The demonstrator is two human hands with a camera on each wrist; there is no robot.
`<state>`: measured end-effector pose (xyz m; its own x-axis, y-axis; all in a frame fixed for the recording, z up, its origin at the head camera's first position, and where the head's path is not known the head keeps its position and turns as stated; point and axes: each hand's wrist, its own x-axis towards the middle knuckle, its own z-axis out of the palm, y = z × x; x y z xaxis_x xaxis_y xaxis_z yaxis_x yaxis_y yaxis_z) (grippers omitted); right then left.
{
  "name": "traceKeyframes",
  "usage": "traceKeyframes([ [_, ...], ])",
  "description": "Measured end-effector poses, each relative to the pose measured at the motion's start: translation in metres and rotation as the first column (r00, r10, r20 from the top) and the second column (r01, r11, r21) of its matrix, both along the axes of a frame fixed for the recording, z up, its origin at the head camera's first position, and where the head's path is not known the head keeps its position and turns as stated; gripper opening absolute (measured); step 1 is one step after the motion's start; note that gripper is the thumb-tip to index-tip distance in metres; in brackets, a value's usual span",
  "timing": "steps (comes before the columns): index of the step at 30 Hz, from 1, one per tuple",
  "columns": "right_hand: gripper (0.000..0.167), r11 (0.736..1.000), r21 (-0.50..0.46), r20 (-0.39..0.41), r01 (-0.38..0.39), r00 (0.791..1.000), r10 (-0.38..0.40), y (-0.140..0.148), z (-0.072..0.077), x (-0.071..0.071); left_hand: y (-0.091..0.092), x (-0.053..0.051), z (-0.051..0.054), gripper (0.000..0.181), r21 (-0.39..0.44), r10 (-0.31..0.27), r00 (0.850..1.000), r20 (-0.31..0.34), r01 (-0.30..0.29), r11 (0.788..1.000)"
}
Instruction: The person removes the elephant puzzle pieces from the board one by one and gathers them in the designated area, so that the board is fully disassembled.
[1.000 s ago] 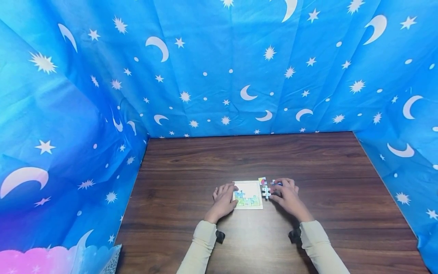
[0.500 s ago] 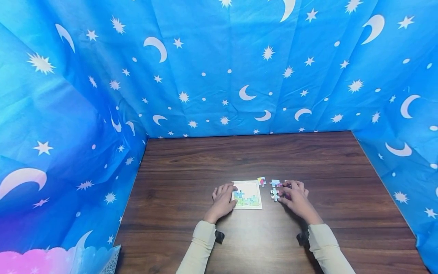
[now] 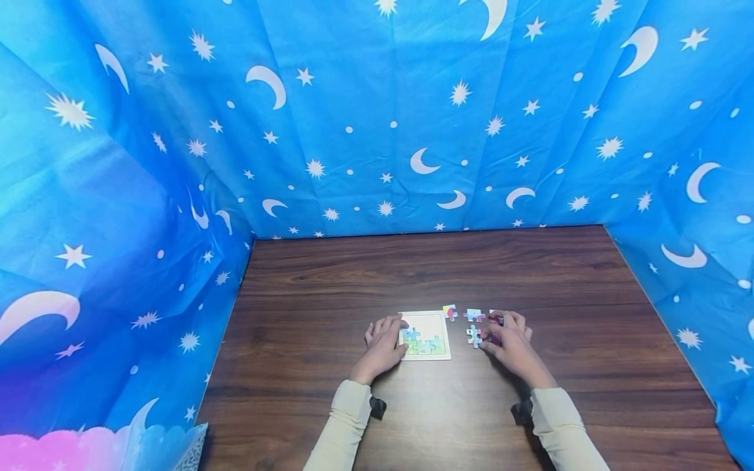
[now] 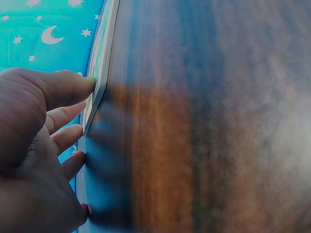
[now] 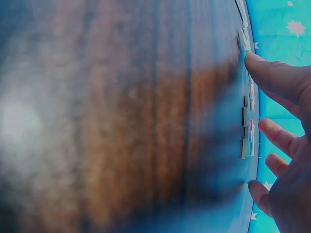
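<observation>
A square puzzle board (image 3: 436,357) lies on the table, with green and blue pieces along its bottom and left side and a bare pale area at upper right. My left hand (image 3: 383,350) rests on its left side; in the left wrist view the thumb of this hand (image 4: 43,136) touches the board's edge (image 4: 97,102). Right of the board, my right hand (image 3: 515,347) holds a light blue puzzle piece (image 3: 474,336) by its right side between thumb and finger. In the right wrist view, this hand (image 5: 286,126) has its thumb at a piece, other fingers spread.
A yellow and pink piece (image 3: 450,312) lies by the board's upper right corner, a blue and pink piece (image 3: 474,315) farther right. More pieces lie partly under my right hand. A blue curtain (image 3: 353,150) with moons and stars surrounds the wooden table (image 3: 330,275).
My right hand has moved right, and the light blue piece has slid with it away from the board and turned slightly. More of the blue and pink piece shows. My left hand stays in place.
</observation>
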<state>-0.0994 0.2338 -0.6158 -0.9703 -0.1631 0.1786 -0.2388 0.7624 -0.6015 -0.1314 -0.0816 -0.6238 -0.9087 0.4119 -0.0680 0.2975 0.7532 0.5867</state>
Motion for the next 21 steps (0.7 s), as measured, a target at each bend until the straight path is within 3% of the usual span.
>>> traceKeyframes([
  [10, 0.016, 0.999, -0.033, -0.030, -0.005, 1.000, 0.004, -0.005, 0.001, 0.000, 0.000, 0.001, -0.004, 0.038, 0.044, 0.001, 1.000, -0.018, 0.000, 0.999],
  [21, 0.017, 0.998, -0.011, -0.028, -0.057, 0.998, 0.057, -0.030, 0.007, -0.016, -0.001, 0.002, 0.001, 0.038, 0.023, -0.005, 1.000, -0.007, 0.005, 1.000],
])
